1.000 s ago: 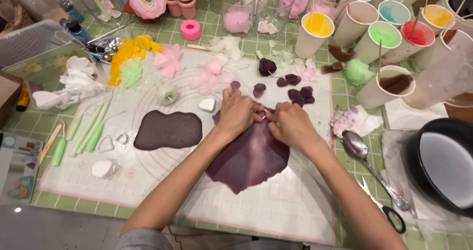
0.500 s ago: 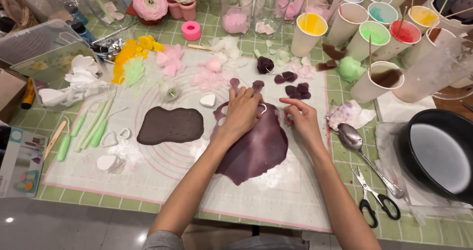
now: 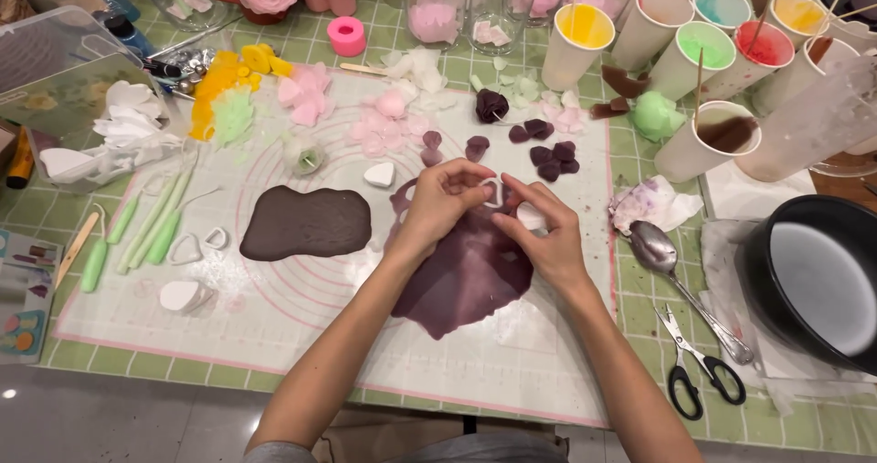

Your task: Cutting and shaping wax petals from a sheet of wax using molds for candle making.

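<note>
1. Both hands meet over the upper edge of a rolled sheet of dark purple paste [image 3: 461, 276], which lies flat on the pale work mat [image 3: 301, 335] directly under and below the wrists.
2. The left hand [image 3: 438, 209] and the right hand [image 3: 539, 235] pinch a small white petal cutter [image 3: 493, 192] between thumbs and fingertips; both are closed on it, not open.
3. Handling, as a judgement: the sheet looks thin, soft and easily torn or stretched, so it is best lifted from beneath at an edge. The cutter is stiff and light and takes a grip on its outer rim.
4. Just beyond the fingertips lie cut purple petals [image 3: 548, 157], apart from the sheet.
5. Left of the left hand, well apart, lies a darker brown sheet [image 3: 306, 223]; farther left are green-handled modelling tools [image 3: 146, 235] and spare white cutters [image 3: 187, 294].
6. Containers beyond and right of the right hand: paper cups holding yellow [image 3: 580, 34], green [image 3: 699, 52], red [image 3: 763, 47] and brown [image 3: 717, 134] colour, some with sticks standing in them.
7. Far right of the right hand, a black round pan [image 3: 758, 271] with a pale interior; its contents cannot be told.
8. Right of the right hand on the bench [image 3: 639, 289]: a spoon [image 3: 676, 276] and black scissors [image 3: 699, 372].
</note>
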